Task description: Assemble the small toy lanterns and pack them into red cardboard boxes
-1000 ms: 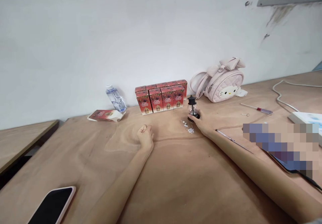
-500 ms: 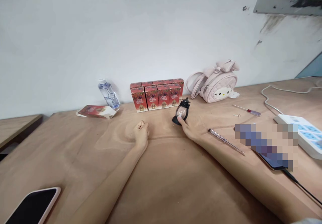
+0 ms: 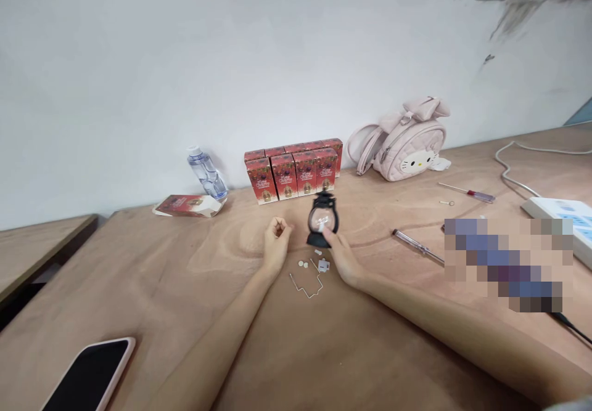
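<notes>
The right hand (image 3: 345,260) grips the lantern (image 3: 322,218) low down, thumb against its glass, holding it upright in front of the red boxes (image 3: 285,178). Near it, the left hand (image 3: 276,246) curls loosely closed; from here I can't tell whether anything's inside. Bent wire (image 3: 309,297) lies between the arms.

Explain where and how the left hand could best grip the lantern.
The left hand might best pinch the black base, coming from the left: the lantern is held nearly upright, the right hand covers its lower right, and the flared base juts out below the rounded globe.
</notes>
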Demonstrator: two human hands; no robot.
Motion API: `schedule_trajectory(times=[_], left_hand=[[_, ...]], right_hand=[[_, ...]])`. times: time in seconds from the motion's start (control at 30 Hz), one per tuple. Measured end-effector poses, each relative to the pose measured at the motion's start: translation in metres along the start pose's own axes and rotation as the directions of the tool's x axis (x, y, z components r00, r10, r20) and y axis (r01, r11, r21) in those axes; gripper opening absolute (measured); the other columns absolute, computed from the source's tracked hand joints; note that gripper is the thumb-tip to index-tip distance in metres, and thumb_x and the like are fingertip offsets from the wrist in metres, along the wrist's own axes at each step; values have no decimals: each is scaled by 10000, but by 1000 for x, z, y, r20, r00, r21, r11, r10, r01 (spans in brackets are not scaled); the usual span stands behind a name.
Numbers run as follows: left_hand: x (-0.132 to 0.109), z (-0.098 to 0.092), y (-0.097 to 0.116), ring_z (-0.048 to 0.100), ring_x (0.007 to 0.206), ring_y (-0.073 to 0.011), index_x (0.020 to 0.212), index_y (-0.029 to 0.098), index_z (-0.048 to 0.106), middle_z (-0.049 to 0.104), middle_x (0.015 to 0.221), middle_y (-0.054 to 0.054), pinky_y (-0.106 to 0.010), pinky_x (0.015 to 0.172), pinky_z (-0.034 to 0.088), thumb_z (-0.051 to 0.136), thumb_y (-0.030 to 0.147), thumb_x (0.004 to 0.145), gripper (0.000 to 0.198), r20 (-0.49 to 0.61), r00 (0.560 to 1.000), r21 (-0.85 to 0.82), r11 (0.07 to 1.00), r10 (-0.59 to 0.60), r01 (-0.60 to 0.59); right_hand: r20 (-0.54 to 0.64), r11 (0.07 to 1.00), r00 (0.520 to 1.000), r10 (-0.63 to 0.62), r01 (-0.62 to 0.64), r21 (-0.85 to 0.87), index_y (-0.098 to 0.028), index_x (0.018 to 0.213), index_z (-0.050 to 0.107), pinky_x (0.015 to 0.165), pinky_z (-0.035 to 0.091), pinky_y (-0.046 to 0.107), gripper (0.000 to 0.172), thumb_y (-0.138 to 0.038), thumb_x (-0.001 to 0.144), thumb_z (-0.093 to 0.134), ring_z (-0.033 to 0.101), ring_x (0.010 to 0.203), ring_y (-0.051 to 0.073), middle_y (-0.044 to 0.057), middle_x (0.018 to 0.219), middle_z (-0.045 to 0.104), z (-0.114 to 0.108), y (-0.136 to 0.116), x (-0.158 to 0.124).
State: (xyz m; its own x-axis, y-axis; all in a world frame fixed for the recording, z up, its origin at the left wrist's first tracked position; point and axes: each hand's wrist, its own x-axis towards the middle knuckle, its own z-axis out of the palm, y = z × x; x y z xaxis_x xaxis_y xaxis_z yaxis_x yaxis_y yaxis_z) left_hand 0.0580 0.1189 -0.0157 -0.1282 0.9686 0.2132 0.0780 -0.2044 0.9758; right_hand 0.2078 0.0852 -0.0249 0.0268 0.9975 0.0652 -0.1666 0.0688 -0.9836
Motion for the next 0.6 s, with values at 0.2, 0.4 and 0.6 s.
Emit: schedule_trajectory(times=[0.2,0.4,0.6], left_hand=[[-9,3,12,504,723,-141,853,195,592,569,754,6,-271,697,395,553,223,762,102,418,908,315,932,33,-179],[-17,5,20,520,998,-239,927,237,660,663,998,-25,-404,923,372,652,282,765,168,631,772,485,740,73,-466],[-14,6,16,552,960,-226,883,221,664,673,949,-24,-386,895,392,656,237,759,126,613,787,499,742,63,-448]], right_hand=[[-402,994,911,-97,106,0,-182,1101,629,1065,358,399,509,-568,801,487,547,1179,237,71,1186,654,-22,-7,26],[-403,963,884,-238,159,-219,-178,1125,592,1052,348,380,507,-563,824,456,529,1183,233,93,1215,626,-29,-15,29],[-201,939,970,-139,64,-337,-179,981,625,993,388,395,458,-581,802,501,577,1049,237,69,1001,675,-31,-14,27]])
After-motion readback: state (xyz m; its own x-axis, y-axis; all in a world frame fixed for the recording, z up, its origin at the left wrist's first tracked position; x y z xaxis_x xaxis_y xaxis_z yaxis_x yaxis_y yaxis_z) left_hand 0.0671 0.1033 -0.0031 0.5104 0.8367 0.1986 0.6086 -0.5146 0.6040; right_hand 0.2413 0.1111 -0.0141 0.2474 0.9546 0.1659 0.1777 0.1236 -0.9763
